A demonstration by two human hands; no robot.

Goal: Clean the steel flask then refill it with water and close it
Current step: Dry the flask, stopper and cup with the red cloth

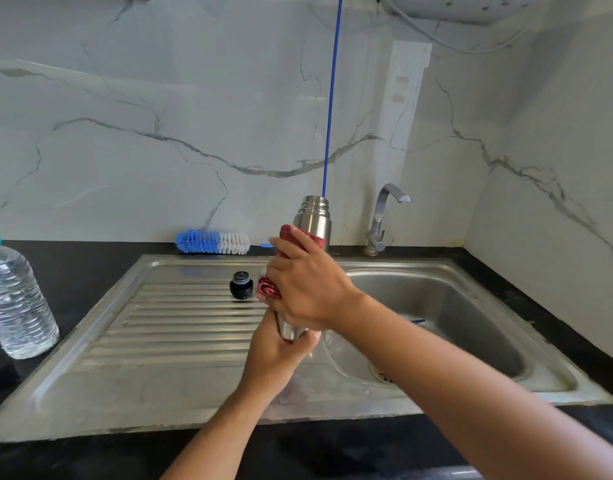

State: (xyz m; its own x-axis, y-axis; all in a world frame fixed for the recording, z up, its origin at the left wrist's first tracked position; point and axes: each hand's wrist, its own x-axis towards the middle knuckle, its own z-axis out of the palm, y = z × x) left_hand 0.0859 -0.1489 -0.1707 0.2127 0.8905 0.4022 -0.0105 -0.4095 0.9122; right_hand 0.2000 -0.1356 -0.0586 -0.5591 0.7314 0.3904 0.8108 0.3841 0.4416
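The desk (pixel 73 268) is a dark counter that carries a steel sink unit along its back edge. The sink (pixel 471 306) occupies the right portion; its ribbed draining board (pixel 180 327) occupies the left and offers broad open room for setting parts down.

A plastic water bottle (pixel 16 299) stands upright at the left edge of the desk, well apart from the work, probably as the refill source. The tap (pixel 384 216) stands at the back edge, just right of the flask.

The flask (pixel 313 220) is held upright above the inner edge of the draining board, beside the basin, so that any drips fall onto steel. Its mouth is open and uncapped.

The left hand (pixel 281 355) grips the flask base, fingers curled round it, to steady it. The right hand (pixel 308 289) presses a red cloth (pixel 268 287) against the flask body, fingers wrapped round cloth and flask; the judged step is wiping the outside.

A bottle brush (pixel 213 241) lies along the back edge of the desk, behind the draining board. The black cap (pixel 241 285) stands on the draining board, just left of the hands, within easy reach for closing. A thin blue line (pixel 331 98) runs down to the flask mouth; its nature cannot be determined.
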